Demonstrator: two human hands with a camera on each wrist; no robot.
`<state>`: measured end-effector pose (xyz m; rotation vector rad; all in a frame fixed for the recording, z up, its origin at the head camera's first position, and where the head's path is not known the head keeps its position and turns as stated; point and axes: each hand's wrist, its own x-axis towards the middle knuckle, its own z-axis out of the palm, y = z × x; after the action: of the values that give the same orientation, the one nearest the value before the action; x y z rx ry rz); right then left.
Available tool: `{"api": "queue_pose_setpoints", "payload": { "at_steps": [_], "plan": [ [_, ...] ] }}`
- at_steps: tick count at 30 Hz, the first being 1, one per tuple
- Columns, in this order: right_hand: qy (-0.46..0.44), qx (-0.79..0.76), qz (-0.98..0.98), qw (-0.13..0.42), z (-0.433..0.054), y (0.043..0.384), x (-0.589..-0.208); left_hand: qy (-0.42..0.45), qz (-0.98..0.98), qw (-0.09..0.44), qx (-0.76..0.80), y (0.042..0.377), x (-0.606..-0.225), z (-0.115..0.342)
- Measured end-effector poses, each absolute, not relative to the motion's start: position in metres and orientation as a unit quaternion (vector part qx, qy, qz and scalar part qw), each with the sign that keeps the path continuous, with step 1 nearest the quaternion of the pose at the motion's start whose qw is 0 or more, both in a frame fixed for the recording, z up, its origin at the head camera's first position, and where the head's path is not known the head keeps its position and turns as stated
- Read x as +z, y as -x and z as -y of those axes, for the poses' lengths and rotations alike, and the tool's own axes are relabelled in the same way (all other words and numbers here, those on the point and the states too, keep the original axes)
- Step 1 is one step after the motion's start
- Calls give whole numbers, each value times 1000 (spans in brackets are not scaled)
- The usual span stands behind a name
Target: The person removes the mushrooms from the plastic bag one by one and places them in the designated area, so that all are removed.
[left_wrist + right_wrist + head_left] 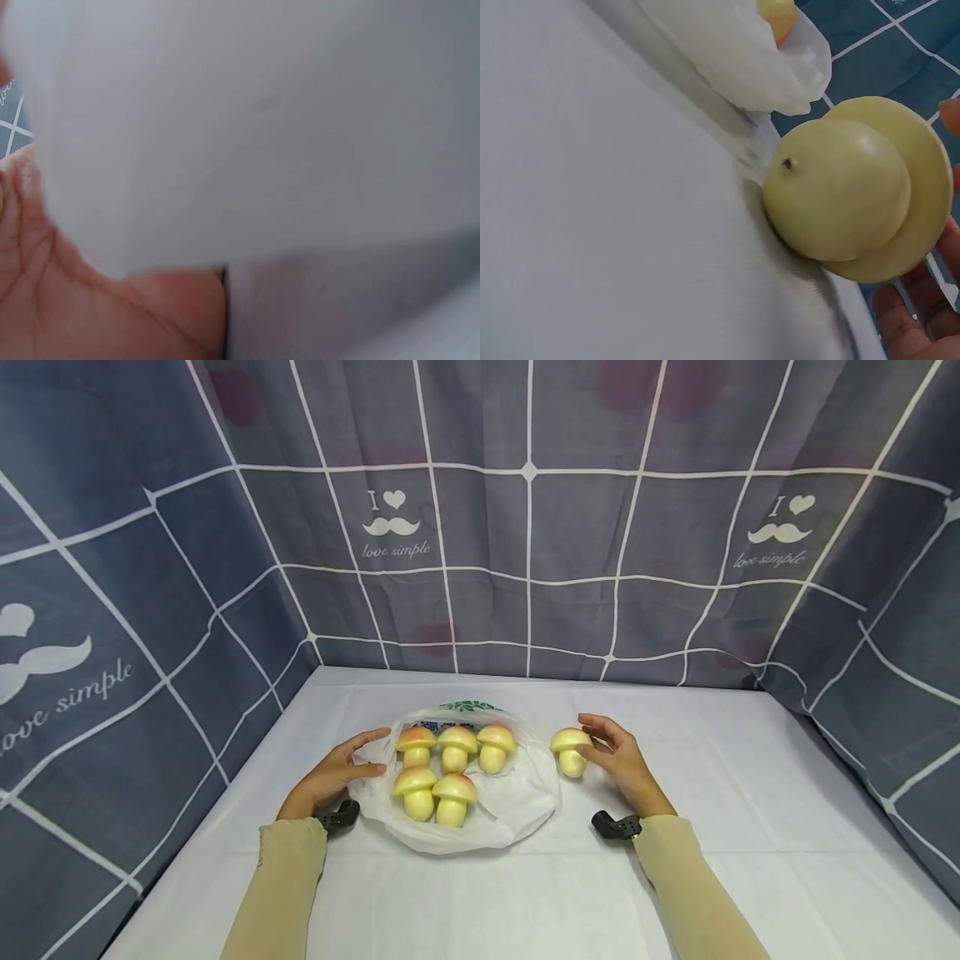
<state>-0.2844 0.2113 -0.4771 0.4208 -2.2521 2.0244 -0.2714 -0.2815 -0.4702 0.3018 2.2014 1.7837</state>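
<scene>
A white plastic bag (517,793) lies spread on the table, its mouth open. Several yellow toy mushrooms (454,747) with reddish-tinted caps sit in it in two rows. At the bag's left edge is my left hand (333,774), thumb and fingers apart and reaching to the plastic. White plastic (247,135) fills most of the left wrist view, over part of the palm. Another mushroom (570,752) stands outside the bag, to its right. My right hand (618,762) is beside that mushroom (840,187), its fingers spread loosely around the cap's right side.
A white cloth covers the table (750,827). Dark grey-blue curtains (570,527) with white grid lines rise behind it and on both sides. A black strap device sits at each wrist, below beige sleeves (288,877).
</scene>
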Motion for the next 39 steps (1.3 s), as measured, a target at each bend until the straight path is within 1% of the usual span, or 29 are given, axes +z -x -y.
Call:
{"api": "queue_pose_setpoints", "payload": {
  "at_steps": [8, 12, 19, 25, 31, 39],
  "plan": [
    [-140, 662, 730, 98, -213, 282, -459, -102, -772, 139, 611, 272, -469, 281],
    [-151, 672, 717, 106, -210, 279, -450, -104, -772, 140, 611, 272, -470, 281],
    [-177, 664, 720, 102, -204, 276, -440, -103, -769, 143, 615, 272, -471, 282],
    [-182, 647, 734, 95, -197, 273, -434, -104, -775, 138, 607, 272, -471, 282],
    [-190, 636, 745, 64, -187, 269, -426, -106, -778, 136, 604, 272, -470, 283],
    [-227, 626, 746, 22, -173, 263, -421, -109, -768, 142, 615, 272, -471, 283]
  ]
}}
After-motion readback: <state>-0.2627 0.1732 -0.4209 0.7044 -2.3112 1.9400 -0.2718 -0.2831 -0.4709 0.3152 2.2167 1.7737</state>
